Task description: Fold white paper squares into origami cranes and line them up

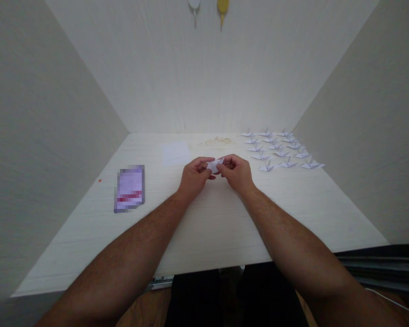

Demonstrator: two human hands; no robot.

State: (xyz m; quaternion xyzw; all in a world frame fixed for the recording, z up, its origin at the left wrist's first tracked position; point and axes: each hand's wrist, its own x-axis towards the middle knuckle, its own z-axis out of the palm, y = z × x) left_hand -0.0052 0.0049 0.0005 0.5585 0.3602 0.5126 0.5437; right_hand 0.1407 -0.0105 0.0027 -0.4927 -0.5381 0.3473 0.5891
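A small folded piece of white paper [214, 165] is pinched between both hands over the middle of the white table [204, 227]. My left hand [195, 175] grips its left side with curled fingers. My right hand [236, 172] grips its right side, fingers closed on it. Both forearms reach in from the near edge. Most of the paper is hidden behind the fingers.
Several finished white paper cranes [281, 150] stand in rows at the far right of the table. A flat sheet of white paper [175, 152] lies behind the hands. A purple packet [130, 188] lies at the left. Walls close in on three sides.
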